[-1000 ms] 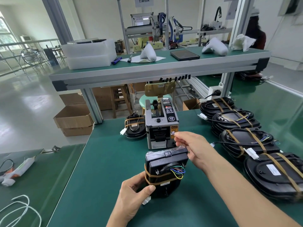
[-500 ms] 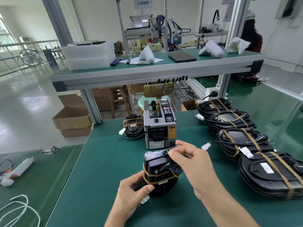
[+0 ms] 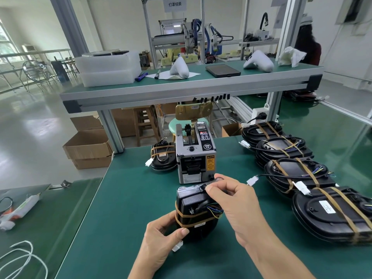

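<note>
Before the tape dispenser (image 3: 195,158), left grip (image 3: 161,236) clasps the banded lamp unit (image 3: 193,206); right grip (image 3: 235,200) pinches tape (image 3: 219,178) at its top.

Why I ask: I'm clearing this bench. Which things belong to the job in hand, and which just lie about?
In hand: black lamp unit, gripped by the left hand, pinched at its top by the right hand; tape dispenser just behind, likely.
Lying about: banded units at right, single unit beside the dispenser, white tool, tablet on the shelf.
</note>
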The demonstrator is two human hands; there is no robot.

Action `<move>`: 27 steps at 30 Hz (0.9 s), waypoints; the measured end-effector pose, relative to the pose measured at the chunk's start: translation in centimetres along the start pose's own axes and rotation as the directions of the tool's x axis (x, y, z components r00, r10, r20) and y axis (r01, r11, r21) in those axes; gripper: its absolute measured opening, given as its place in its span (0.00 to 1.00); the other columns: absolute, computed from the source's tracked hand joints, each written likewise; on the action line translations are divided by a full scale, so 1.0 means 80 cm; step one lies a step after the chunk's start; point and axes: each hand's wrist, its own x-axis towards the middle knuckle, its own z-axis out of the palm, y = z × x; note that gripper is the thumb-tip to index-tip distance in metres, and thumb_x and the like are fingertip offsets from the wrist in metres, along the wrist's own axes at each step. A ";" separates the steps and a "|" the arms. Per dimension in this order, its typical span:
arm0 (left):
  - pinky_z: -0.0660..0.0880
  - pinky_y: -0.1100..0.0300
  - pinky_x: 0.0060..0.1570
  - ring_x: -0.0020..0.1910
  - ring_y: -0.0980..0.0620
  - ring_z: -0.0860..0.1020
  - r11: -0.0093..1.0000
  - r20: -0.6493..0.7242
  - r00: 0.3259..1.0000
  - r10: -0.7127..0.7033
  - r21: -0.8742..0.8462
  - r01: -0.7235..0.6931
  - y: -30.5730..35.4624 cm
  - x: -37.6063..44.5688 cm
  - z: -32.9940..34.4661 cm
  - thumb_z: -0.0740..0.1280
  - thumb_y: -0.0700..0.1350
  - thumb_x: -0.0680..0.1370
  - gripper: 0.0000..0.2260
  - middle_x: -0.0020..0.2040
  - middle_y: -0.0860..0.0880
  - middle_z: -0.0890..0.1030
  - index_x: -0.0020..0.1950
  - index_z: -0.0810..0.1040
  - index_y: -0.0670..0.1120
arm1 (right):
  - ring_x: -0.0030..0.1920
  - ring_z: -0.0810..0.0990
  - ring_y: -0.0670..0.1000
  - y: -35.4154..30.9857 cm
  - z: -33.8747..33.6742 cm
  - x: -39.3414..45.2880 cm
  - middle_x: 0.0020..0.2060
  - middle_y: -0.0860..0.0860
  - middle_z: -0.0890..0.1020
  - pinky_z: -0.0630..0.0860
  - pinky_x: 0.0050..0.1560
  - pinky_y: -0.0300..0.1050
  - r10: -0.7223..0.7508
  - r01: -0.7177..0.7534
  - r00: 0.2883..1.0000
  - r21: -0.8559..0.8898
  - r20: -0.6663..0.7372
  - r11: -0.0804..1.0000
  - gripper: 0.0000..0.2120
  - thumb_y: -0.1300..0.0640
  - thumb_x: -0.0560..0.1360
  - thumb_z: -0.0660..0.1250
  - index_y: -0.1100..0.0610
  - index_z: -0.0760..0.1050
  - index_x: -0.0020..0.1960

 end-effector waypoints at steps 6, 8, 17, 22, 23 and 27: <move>0.77 0.59 0.65 0.65 0.45 0.84 1.000 0.001 1.000 0.013 0.011 -0.013 0.002 0.000 0.001 0.81 0.54 0.74 0.22 0.62 0.44 0.87 0.66 0.86 0.49 | 0.65 0.77 0.36 -0.002 0.002 -0.002 0.56 0.47 0.85 0.73 0.55 0.35 0.010 -0.009 1.000 0.049 -0.004 0.999 0.08 0.63 0.72 0.77 0.54 0.87 0.36; 0.77 0.58 0.66 0.66 0.45 0.83 1.000 0.001 1.000 0.016 0.012 -0.016 0.000 0.000 0.000 0.81 0.54 0.74 0.22 0.62 0.44 0.87 0.66 0.86 0.50 | 0.64 0.78 0.35 -0.003 0.002 -0.001 0.58 0.46 0.84 0.71 0.54 0.34 0.013 -0.013 1.000 0.066 -0.006 0.998 0.08 0.63 0.72 0.77 0.54 0.87 0.36; 0.77 0.58 0.67 0.67 0.45 0.83 1.000 0.000 1.000 0.018 0.024 -0.018 -0.002 0.001 -0.001 0.81 0.54 0.74 0.22 0.63 0.45 0.87 0.67 0.85 0.50 | 0.64 0.77 0.34 0.003 0.004 -0.002 0.53 0.46 0.85 0.74 0.68 0.47 -0.027 0.027 0.999 0.008 -0.025 1.000 0.09 0.63 0.72 0.77 0.52 0.87 0.35; 0.77 0.58 0.67 0.67 0.45 0.82 1.000 0.004 1.000 0.021 0.022 -0.021 -0.005 0.001 -0.003 0.81 0.53 0.75 0.22 0.63 0.45 0.86 0.68 0.85 0.50 | 0.66 0.76 0.35 0.007 0.007 -0.004 0.56 0.44 0.83 0.73 0.70 0.50 -0.070 0.064 0.996 -0.096 -0.063 0.993 0.10 0.62 0.72 0.77 0.49 0.87 0.36; 0.77 0.58 0.67 0.67 0.45 0.82 1.000 0.004 1.000 0.021 0.021 -0.021 -0.006 0.001 -0.003 0.81 0.53 0.75 0.22 0.63 0.45 0.86 0.68 0.85 0.50 | 0.65 0.76 0.35 0.007 0.007 -0.004 0.56 0.43 0.83 0.73 0.69 0.49 -0.081 0.071 0.994 -0.130 -0.071 0.989 0.10 0.61 0.72 0.77 0.47 0.87 0.36; 0.77 0.58 0.67 0.68 0.44 0.82 1.000 0.009 1.000 0.022 0.020 -0.022 -0.010 0.002 -0.005 0.81 0.52 0.75 0.22 0.64 0.45 0.86 0.68 0.84 0.50 | 0.63 0.75 0.32 0.007 0.007 -0.004 0.50 0.36 0.83 0.73 0.63 0.41 -0.105 0.084 0.991 -0.234 -0.080 0.969 0.10 0.57 0.72 0.76 0.44 0.87 0.37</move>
